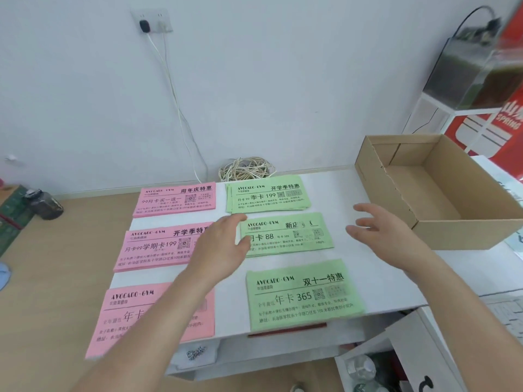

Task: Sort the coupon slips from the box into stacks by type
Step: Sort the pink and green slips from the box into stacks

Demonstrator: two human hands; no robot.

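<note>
While both hands hang over the white counter (356, 267), the coupon slips lie on it in six stacks, pink in the left column and green in the right. The far pink stack (175, 200) sits beside the far green stack (268, 194), the middle pink stack (157, 248) beside the middle green stack (287, 236), and the near pink stack (127, 315) beside the near green stack (302, 297), with strips of bare counter between them. The left hand (223, 244) is over the gap between the two middle stacks, covering the right end of the pink one, its thumb across the left edge of the green one; its grip is loose, fingers relaxed and pinching nothing, and whether it touches the paper cannot be told. The right hand (379, 230) is above bare counter between the middle green stack and the cardboard box (464, 233), its grip spread wide and holding nothing. That box stands at the right end of the counter, open on top, its brown bottom showing. A coil of cord (246, 168) lies against the wall behind the far green stack.
</note>
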